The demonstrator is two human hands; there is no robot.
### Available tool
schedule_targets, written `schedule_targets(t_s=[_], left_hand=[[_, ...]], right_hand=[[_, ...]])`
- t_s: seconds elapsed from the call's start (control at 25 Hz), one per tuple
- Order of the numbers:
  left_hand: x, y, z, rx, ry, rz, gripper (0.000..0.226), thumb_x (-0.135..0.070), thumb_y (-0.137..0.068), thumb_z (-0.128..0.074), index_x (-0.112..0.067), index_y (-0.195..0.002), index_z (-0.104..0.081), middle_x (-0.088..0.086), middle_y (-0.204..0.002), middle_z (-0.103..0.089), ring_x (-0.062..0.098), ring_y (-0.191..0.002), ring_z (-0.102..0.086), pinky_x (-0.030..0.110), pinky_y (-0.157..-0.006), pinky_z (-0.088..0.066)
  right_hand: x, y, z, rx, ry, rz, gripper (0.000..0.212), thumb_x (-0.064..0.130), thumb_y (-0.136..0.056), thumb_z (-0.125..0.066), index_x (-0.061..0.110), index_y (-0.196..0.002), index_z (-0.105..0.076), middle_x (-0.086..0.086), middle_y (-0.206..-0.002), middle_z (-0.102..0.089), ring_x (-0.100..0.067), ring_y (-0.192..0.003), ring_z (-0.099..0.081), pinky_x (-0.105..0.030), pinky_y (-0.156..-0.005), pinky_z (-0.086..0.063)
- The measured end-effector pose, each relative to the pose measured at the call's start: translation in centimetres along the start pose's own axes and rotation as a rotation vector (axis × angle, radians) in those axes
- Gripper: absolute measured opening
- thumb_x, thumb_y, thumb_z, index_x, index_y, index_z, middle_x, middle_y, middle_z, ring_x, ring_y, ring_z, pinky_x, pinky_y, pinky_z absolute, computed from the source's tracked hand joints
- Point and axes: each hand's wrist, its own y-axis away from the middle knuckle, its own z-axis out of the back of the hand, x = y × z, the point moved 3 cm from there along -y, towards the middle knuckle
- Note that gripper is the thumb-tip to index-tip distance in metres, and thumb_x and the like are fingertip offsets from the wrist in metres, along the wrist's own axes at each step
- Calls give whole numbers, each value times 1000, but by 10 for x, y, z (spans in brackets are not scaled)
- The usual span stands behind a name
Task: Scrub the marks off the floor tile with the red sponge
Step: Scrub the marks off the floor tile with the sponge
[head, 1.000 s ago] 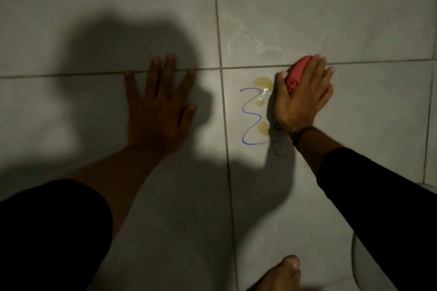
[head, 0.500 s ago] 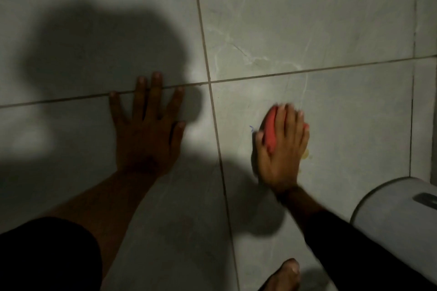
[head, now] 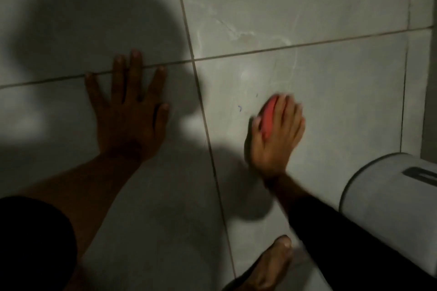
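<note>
Scrubbing the tile [head: 331,92], I brace my left hand [head: 128,113] flat and empty, right hand [head: 275,134] clamped over the sponge [head: 268,117]; press firmly toward the remaining blue fleck [head: 239,108] just beside it.

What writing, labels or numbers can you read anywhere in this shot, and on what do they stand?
No text can be read anywhere.
White container at the right: it carries a dark rectangular patch, cut off by the frame edge and too blurred to tell if it holds letters.
Floor tile: only small blue specks of marker beside the red sponge, not letters.
</note>
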Motion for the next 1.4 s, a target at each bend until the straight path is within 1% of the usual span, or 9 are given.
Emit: schedule_targets(t_s=[0.12,0.28,0.4,0.52,0.72,0.88,1.08,1.28,1.4], left_hand=[[1,1,-6,-17,-19,4,73,-56,-106,-29,-38,-175,-14,8,-185,-1,36,-172,-3,76,-125,1],[5,1,-4,3,-14,19,74,-55,-106,-31,-41,-175,-9,6,-186,2,21,-168,17,65,-126,18],[2,2,-1,4,-44,12,73,-54,-106,-32,-39,-174,-14,7,-186,1,26,-171,9,59,-124,26],[0,1,-1,0,-23,0,71,-55,-107,-29,-38,-175,-15,8,-185,2,35,-172,0,62,-124,23],[0,4,3,19,24,25,71,-53,-106,-32,-37,-174,-17,9,-185,0,39,-171,-3,75,-125,5],[-1,0,7,30,49,21,72,-52,-106,-34,-37,-174,-18,10,-185,-1,39,-171,-4,77,-125,1],[-1,2,5,39,30,26,72,-51,-106,-36,-37,-174,-18,11,-185,-3,40,-171,-5,79,-125,-2],[1,0,0,14,5,1,70,-52,-107,-31,-39,-175,-15,12,-185,-4,41,-170,-7,79,-125,-2],[3,2,0,-3,-8,11,70,-52,-107,-30,-37,-174,-17,11,-185,-5,40,-171,-9,77,-126,-3]], right_hand=[[64,-103,9,-177,-18,122,78,55,-103,-40,14,-169,-31,-13,-177,-32,-39,-165,-23,-63,-133,-19],[60,34,-26,-47,49,406,75,54,-106,-40,14,-168,-29,-18,-176,-31,-42,-165,-23,-62,-134,-17],[-35,47,-18,24,3,117,79,56,-103,-31,14,-170,-24,-18,-179,-24,-42,-166,-19,-67,-132,-19],[-85,-55,11,-139,-128,-297,86,62,-99,-25,15,-172,-20,-11,-181,-21,-35,-168,-14,-62,-134,-13],[-50,53,-26,-44,8,-164,77,49,-104,-35,9,-170,-27,-18,-179,-25,-40,-166,-20,-59,-136,-13],[-28,193,-33,191,228,-288,68,38,-104,-39,1,-160,-43,-33,-162,-47,-54,-147,-51,-65,-113,-51],[46,155,-24,92,66,79,67,36,-95,-72,4,-151,-59,-25,-163,-49,-52,-148,-51,-69,-119,-42],[151,-10,-13,-138,-164,374,73,47,-96,-63,16,-161,-49,-17,-171,-41,-42,-162,-32,-62,-132,-18],[122,30,-19,-65,-115,395,70,48,-100,-61,20,-163,-45,-16,-173,-39,-42,-162,-32,-62,-132,-21]])
